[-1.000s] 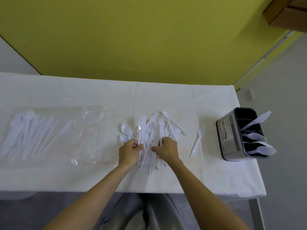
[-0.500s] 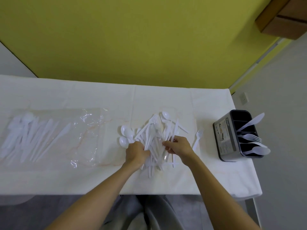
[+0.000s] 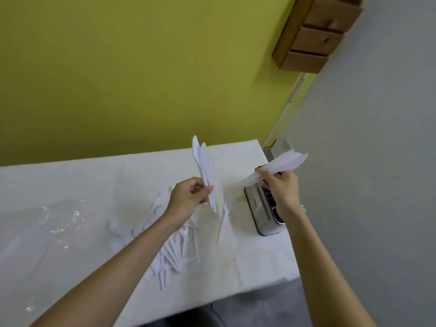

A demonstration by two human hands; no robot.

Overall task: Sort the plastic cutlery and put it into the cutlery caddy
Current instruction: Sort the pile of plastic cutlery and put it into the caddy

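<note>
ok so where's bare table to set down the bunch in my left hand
Bare tablecloth at the front right corner, between the cutlery pile and the caddy, and along the far edge by the yellow wall. Crowded: the pile itself, and the plastic wrap to its left.

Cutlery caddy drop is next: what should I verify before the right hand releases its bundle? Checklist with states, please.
1. Right hand grips the right bundle firmly: ok.
2. Right bundle is all one cutlery type: cannot tell, too blurred.
3. Right bundle points down into the cutlery caddy: not ok, it lies nearly level.
4. Target compartment is free: cannot tell, the right hand hides the compartments.
5. Left hand keeps the left bundle clear of the caddy: ok.
</note>
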